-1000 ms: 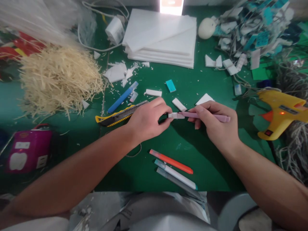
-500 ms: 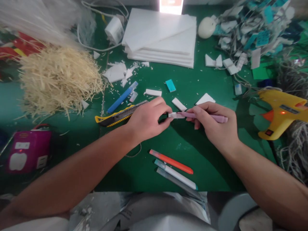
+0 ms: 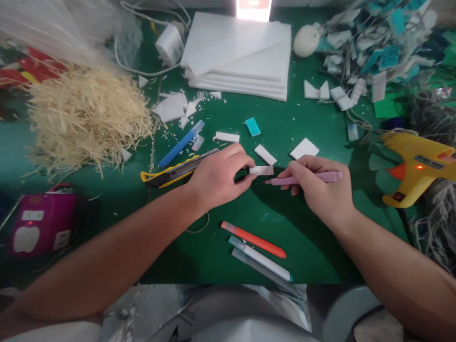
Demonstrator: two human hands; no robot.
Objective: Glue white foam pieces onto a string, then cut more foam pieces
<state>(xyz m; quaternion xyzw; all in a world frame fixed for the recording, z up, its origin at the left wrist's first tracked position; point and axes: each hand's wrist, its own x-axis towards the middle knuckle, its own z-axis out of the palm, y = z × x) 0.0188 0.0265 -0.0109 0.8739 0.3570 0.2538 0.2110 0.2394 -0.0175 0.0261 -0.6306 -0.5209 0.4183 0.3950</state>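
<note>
My left hand [image 3: 219, 178] pinches one end of a small white foam strip [image 3: 262, 170] just above the green table. My right hand [image 3: 320, 187] is closed round a pink marker [image 3: 329, 177], whose tip points left and sits a little below and to the right of the strip, apart from it. Two more white foam pieces [image 3: 265, 154] [image 3: 304, 148] lie just beyond the hands. A yellow and grey utility knife [image 3: 171, 173] lies behind my left hand.
An orange marker [image 3: 253, 239], a white one [image 3: 261, 259] and a grey one lie near the table's front edge. A yellow hot glue gun [image 3: 416, 166] rests at right. Stacked white foam sheets [image 3: 242, 57] lie at the back, straw [image 3: 85, 116] at left, a magenta box [image 3: 41, 223] beside it.
My right hand has pulled the pink marker's tip down and away from the foam strip, which it touched before. My left hand and the strip have stayed put.
</note>
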